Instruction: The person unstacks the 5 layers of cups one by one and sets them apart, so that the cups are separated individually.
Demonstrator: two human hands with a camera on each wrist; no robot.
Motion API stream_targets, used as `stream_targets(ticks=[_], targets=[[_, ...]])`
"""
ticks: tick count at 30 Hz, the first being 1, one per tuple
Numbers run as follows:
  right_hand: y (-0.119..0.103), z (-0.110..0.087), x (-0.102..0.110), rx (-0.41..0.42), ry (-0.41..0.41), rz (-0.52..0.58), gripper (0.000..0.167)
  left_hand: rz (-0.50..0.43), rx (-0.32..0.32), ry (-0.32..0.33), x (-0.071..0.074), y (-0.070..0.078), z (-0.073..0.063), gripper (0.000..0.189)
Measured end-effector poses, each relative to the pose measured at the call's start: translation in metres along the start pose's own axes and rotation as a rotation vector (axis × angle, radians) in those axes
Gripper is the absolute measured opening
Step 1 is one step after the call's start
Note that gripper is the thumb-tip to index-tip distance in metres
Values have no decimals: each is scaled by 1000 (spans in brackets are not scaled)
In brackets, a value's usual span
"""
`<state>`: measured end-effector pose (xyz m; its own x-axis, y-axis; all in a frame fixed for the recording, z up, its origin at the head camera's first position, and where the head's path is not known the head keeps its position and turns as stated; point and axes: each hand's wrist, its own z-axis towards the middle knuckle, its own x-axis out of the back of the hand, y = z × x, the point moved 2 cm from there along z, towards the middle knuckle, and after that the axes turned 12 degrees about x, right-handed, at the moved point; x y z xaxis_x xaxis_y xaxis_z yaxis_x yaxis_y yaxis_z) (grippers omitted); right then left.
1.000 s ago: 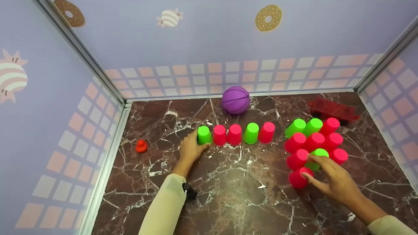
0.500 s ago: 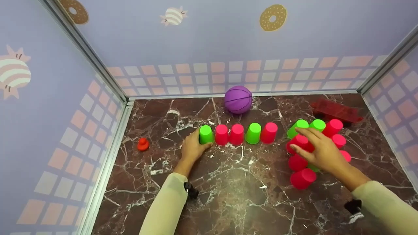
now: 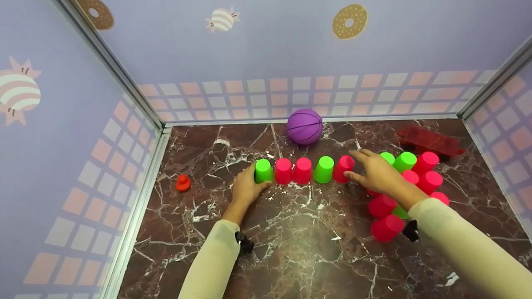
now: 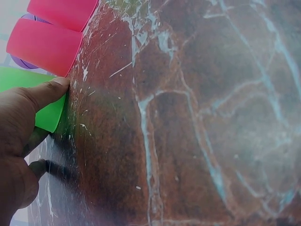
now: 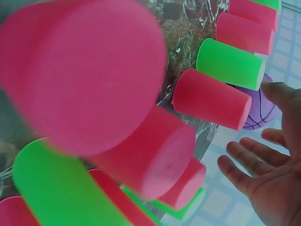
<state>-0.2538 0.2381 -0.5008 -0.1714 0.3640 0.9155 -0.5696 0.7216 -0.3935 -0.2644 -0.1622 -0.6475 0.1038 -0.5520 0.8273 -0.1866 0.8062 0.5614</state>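
Note:
Upside-down plastic cups stand in a row at mid-table: a green cup (image 3: 264, 171), two pink-red cups (image 3: 283, 171), another green cup (image 3: 324, 169) and a pink-red end cup (image 3: 343, 169). My left hand (image 3: 245, 189) holds the leftmost green cup, thumb along its front near the rim; in the left wrist view the thumb lies across this cup (image 4: 51, 113). My right hand (image 3: 376, 172) reaches to the right end cup with thumb and fingers spread on either side of it. In the right wrist view those fingers (image 5: 247, 162) are extended, with a gap to the cup (image 5: 211, 99).
Several more pink-red and green cups, including a near pink-red cup (image 3: 387, 227), stand grouped under and beside the right forearm. A purple ball (image 3: 304, 126) sits by the back wall, a translucent red object (image 3: 432, 141) at back right, and a small orange-red duck-like toy (image 3: 183, 182) at left.
My right hand has moved left and away from me, from over the cup group to the right end of the row. The left hand stays on its green cup.

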Motion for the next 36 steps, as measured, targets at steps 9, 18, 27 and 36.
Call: stream_targets(ticks=[9, 18, 27, 36], targets=[[1, 17, -19, -5, 8, -30, 61, -9, 6, 5, 0, 3, -2, 75], [10, 16, -16, 39, 64, -43, 52, -17, 24, 7, 11, 13, -8, 78], [33, 11, -5, -30, 56, -59, 54, 6, -7, 20, 4, 6, -3, 79], [34, 12, -6, -22, 42, -83, 59, 16, 24, 1, -4, -2, 2, 78]])
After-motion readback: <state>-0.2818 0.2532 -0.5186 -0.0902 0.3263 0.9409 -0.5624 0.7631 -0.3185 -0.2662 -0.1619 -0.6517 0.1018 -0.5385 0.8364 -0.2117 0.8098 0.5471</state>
